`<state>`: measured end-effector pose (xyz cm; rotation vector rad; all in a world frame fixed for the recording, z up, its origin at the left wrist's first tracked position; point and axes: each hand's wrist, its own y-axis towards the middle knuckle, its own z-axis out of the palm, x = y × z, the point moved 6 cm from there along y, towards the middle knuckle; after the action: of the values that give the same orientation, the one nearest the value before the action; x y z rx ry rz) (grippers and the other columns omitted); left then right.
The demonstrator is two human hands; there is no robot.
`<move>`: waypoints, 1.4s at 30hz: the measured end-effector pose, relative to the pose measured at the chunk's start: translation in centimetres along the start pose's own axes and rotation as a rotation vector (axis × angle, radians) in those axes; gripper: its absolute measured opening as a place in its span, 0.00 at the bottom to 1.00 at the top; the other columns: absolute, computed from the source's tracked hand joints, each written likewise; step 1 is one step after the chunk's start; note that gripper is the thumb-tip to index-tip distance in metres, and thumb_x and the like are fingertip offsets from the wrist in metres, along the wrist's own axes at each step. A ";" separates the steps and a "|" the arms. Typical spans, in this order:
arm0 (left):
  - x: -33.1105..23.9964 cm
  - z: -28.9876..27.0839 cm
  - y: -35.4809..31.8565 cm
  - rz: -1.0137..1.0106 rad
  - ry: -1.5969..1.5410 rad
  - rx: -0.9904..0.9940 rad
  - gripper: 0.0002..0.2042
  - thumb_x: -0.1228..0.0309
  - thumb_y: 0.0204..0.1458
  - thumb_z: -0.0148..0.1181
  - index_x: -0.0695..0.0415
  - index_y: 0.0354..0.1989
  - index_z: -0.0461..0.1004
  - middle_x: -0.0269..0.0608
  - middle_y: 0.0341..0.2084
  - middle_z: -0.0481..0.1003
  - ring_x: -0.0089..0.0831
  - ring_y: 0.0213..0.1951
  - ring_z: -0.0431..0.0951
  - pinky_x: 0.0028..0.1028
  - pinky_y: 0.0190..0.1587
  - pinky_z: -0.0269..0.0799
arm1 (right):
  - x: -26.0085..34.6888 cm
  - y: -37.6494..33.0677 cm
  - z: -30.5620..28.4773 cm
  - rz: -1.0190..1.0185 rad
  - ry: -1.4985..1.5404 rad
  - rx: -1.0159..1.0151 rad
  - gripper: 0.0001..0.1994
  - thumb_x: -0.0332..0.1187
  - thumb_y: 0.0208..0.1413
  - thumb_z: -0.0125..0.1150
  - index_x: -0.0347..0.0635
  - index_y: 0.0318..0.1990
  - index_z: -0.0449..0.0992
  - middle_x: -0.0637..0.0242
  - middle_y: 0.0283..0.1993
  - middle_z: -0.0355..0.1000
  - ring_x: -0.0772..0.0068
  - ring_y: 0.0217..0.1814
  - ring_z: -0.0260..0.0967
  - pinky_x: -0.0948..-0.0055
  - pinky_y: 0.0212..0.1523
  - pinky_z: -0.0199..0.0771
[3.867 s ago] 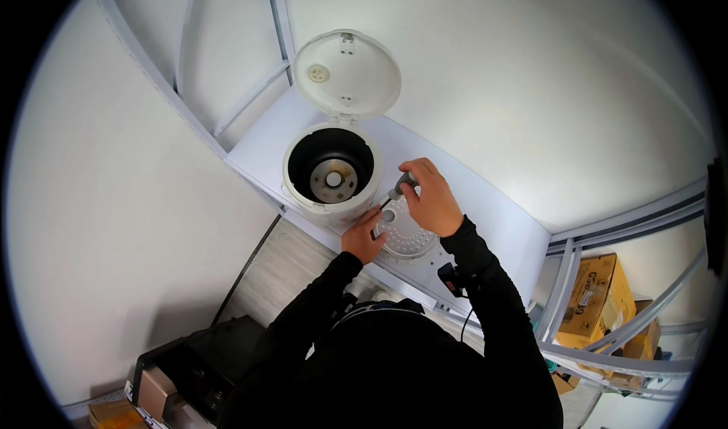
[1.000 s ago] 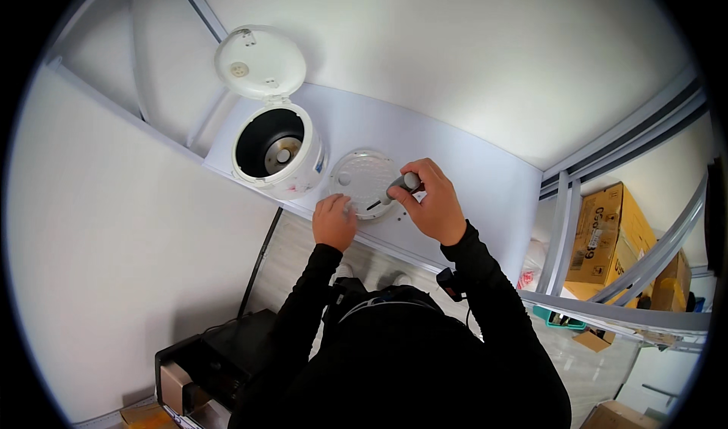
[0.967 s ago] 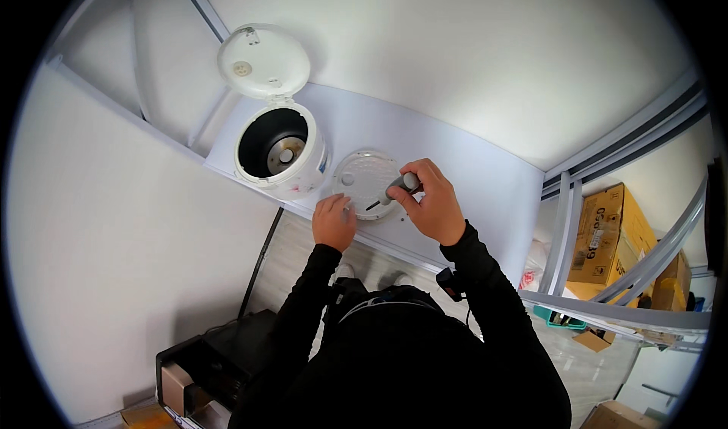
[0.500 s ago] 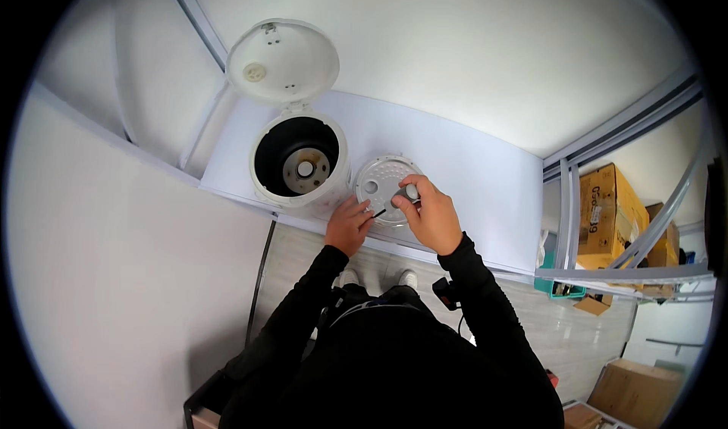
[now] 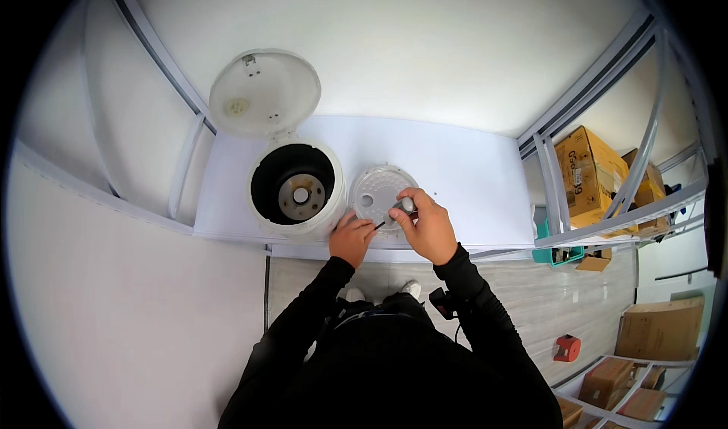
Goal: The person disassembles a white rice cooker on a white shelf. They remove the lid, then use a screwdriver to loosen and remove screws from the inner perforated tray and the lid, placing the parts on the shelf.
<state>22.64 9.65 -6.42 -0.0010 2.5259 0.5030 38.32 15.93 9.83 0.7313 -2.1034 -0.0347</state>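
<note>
A round white perforated plate (image 5: 387, 180) with a larger round hole lies on the white table, just right of a rice cooker (image 5: 334, 215). In my right hand (image 5: 431, 233) is a screwdriver (image 5: 408, 205) with a grey handle; its dark shaft slants down to the left over the plate's near part. My left hand (image 5: 352, 239) grips the near left rim of the plate, its fingertips close to the shaft's tip. What lies right under that tip is too small to tell. The cooker's lid (image 5: 284, 88) stands raised, and a metal heating plate (image 5: 288, 201) shows inside the dark interior.
The white table (image 5: 478, 179) runs along a pale wall, with its near edge just before my body. Behind the frame posts on the right are cardboard boxes (image 5: 588, 175) and a teal basket (image 5: 557, 256). A red stool (image 5: 566, 348) stands on the floor.
The view has shifted, so the table and cooker appear lower and more of the floor at right shows. Both hands keep their places at the plate, the screwdriver still in my right hand.
</note>
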 end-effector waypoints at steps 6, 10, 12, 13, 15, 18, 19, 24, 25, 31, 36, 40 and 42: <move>0.4 0.2 -0.1 0.000 0.008 0.016 0.10 0.59 0.55 0.68 0.47 0.41 0.87 0.26 0.44 0.83 0.38 0.59 0.76 0.37 0.56 0.75 | 0.9 -0.4 0.7 -0.096 -0.054 -0.035 0.18 0.35 0.60 0.70 0.38 0.51 0.71 0.50 0.43 0.78 0.48 0.32 0.80 0.59 0.32 0.79; 0.5 0.4 -0.2 -0.027 -0.004 0.010 0.10 0.59 0.55 0.68 0.47 0.40 0.88 0.26 0.44 0.83 0.38 0.60 0.75 0.37 0.57 0.75 | 1.4 -0.4 0.9 -0.086 -0.073 -0.017 0.18 0.35 0.59 0.70 0.38 0.51 0.71 0.49 0.42 0.78 0.48 0.32 0.80 0.59 0.32 0.78; 0.6 0.4 -0.3 -0.007 -0.014 -0.005 0.10 0.59 0.55 0.68 0.47 0.41 0.88 0.26 0.44 0.83 0.39 0.60 0.75 0.37 0.57 0.75 | 1.7 -0.4 0.9 -0.100 -0.106 -0.025 0.18 0.35 0.59 0.70 0.38 0.50 0.71 0.49 0.41 0.78 0.48 0.32 0.79 0.59 0.32 0.78; 0.6 0.5 -0.4 -0.009 -0.018 -0.006 0.10 0.59 0.55 0.68 0.47 0.41 0.88 0.26 0.44 0.83 0.39 0.60 0.75 0.38 0.57 0.75 | 1.9 -0.4 0.9 -0.106 -0.122 -0.030 0.17 0.35 0.59 0.70 0.38 0.50 0.71 0.49 0.41 0.78 0.48 0.31 0.79 0.59 0.32 0.78; 0.6 0.3 -0.4 -0.017 -0.023 -0.011 0.10 0.59 0.55 0.68 0.47 0.41 0.88 0.26 0.44 0.83 0.40 0.59 0.75 0.38 0.57 0.75 | 2.4 -0.4 1.2 -0.082 -0.172 -0.031 0.16 0.34 0.59 0.69 0.38 0.48 0.71 0.50 0.40 0.77 0.47 0.30 0.78 0.57 0.31 0.77; 0.5 0.2 -0.4 -0.023 -0.031 -0.009 0.11 0.59 0.55 0.67 0.47 0.41 0.87 0.27 0.44 0.83 0.41 0.59 0.76 0.39 0.57 0.74 | 3.1 -0.3 1.6 -0.163 -0.209 -0.008 0.15 0.32 0.57 0.69 0.38 0.46 0.71 0.51 0.39 0.75 0.46 0.28 0.76 0.55 0.29 0.76; 0.5 0.2 -0.3 -0.029 -0.033 -0.003 0.11 0.59 0.55 0.67 0.47 0.41 0.87 0.27 0.44 0.83 0.41 0.59 0.76 0.39 0.57 0.74 | 3.4 -0.2 1.8 -0.209 -0.214 0.004 0.15 0.32 0.57 0.69 0.38 0.45 0.70 0.51 0.38 0.74 0.45 0.27 0.75 0.55 0.28 0.75; 0.5 0.3 -0.1 -0.051 -0.053 0.023 0.11 0.58 0.56 0.66 0.46 0.42 0.87 0.28 0.43 0.83 0.42 0.59 0.76 0.40 0.58 0.74 | 4.8 -0.1 2.1 -0.154 -0.386 0.027 0.12 0.33 0.57 0.66 0.39 0.43 0.71 0.49 0.37 0.73 0.46 0.26 0.75 0.53 0.27 0.75; 0.6 0.3 -0.1 -0.065 -0.041 0.032 0.10 0.59 0.55 0.67 0.46 0.41 0.87 0.26 0.44 0.83 0.41 0.60 0.75 0.40 0.58 0.74 | 4.8 -0.1 2.0 -0.050 -0.494 0.031 0.11 0.33 0.57 0.65 0.40 0.42 0.71 0.49 0.37 0.73 0.46 0.26 0.75 0.52 0.26 0.75; 0.7 0.8 -0.2 -0.080 -0.054 0.057 0.09 0.60 0.54 0.68 0.45 0.41 0.87 0.23 0.47 0.82 0.39 0.62 0.73 0.41 0.57 0.74 | 4.7 0.5 2.6 -0.223 -0.574 0.066 0.11 0.36 0.55 0.66 0.41 0.39 0.71 0.52 0.33 0.71 0.48 0.26 0.76 0.55 0.25 0.75; 0.7 0.7 -0.2 -0.091 -0.040 0.054 0.10 0.60 0.54 0.68 0.46 0.41 0.87 0.24 0.46 0.82 0.40 0.63 0.73 0.42 0.58 0.73 | 6.0 0.6 2.6 -0.366 -0.536 0.026 0.13 0.39 0.56 0.66 0.42 0.40 0.72 0.57 0.28 0.69 0.49 0.27 0.75 0.57 0.26 0.75; 1.1 1.0 -0.3 -0.091 -0.030 0.047 0.10 0.60 0.54 0.68 0.46 0.41 0.87 0.24 0.46 0.83 0.40 0.62 0.73 0.42 0.58 0.73 | 6.3 0.6 2.2 0.066 -0.700 0.203 0.15 0.32 0.52 0.67 0.40 0.45 0.72 0.54 0.36 0.70 0.50 0.32 0.76 0.58 0.28 0.75; 0.9 0.8 -0.3 -0.066 -0.032 0.050 0.10 0.61 0.54 0.68 0.47 0.41 0.87 0.25 0.46 0.83 0.41 0.61 0.74 0.42 0.57 0.74 | 4.3 0.8 3.5 -0.089 -0.703 0.200 0.17 0.33 0.50 0.69 0.40 0.45 0.72 0.53 0.40 0.69 0.51 0.31 0.76 0.58 0.26 0.75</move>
<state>22.37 9.73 -7.66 -0.0576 2.4970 0.4107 33.41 13.55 11.13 1.0409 -2.7657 -0.1504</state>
